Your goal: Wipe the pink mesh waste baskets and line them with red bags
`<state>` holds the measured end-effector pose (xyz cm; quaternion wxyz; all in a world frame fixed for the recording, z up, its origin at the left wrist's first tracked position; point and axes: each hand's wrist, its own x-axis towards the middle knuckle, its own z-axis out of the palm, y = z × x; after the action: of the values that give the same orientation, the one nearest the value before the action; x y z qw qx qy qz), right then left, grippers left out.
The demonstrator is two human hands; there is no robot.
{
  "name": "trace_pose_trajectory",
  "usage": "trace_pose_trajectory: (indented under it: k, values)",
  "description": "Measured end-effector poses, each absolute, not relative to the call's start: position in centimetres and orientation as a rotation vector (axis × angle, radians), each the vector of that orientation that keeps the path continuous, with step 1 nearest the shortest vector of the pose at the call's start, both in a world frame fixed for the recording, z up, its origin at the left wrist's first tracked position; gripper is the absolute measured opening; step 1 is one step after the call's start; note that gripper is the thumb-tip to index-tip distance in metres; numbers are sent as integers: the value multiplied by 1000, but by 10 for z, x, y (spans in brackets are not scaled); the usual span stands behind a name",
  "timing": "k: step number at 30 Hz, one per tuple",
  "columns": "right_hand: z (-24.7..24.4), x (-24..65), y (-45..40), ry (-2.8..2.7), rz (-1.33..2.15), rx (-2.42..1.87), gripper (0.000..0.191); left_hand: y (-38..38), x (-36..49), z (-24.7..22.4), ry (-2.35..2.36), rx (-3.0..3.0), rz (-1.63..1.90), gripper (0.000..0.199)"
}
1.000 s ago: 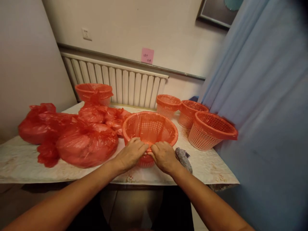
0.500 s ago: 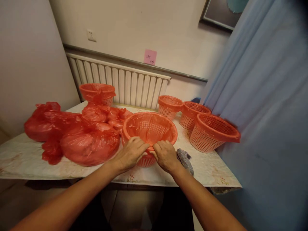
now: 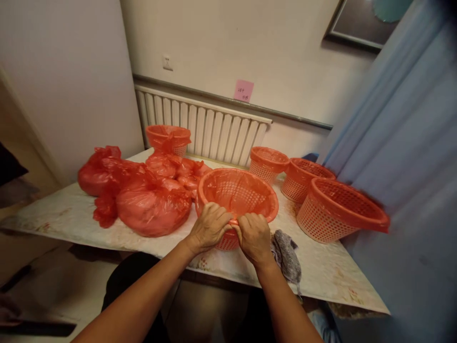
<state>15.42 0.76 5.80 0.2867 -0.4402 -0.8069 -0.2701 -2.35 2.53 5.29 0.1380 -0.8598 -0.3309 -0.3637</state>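
Observation:
A red perforated plastic basket (image 3: pixel 273 215) stands upright at the front middle of the table. A thin red plastic bag (image 3: pixel 237 190) lines it and is folded over its rim. On the near rim, my left hand (image 3: pixel 212 224) has its fingers closed over the bag's edge. Right beside it, my right hand (image 3: pixel 253 234) grips the same edge, its knuckles on top and thumb underneath. The thumbs nearly meet. By my right wrist lies a crumpled grey cloth (image 3: pixel 287 257).
Several full red bags (image 3: pixel 153 209) are heaped on the table (image 3: pixel 321 267) at left. A lined basket (image 3: pixel 167 136) stands behind them. Three more baskets, the nearest one (image 3: pixel 321 219) large, line the right side by a blue curtain (image 3: pixel 403 143). A radiator (image 3: pixel 210 128) is behind.
My view has swung left, so everything sits further right in the picture. Both hands stay on the near rim, their grip much the same.

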Motion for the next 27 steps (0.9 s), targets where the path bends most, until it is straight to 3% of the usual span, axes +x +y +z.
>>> trace_pose_trajectory:
  k: [27]
  values:
    - [51, 151, 4, -2139, -726, -1158, 31, 18, -27, 47, -998, -2481, -1029, 37]
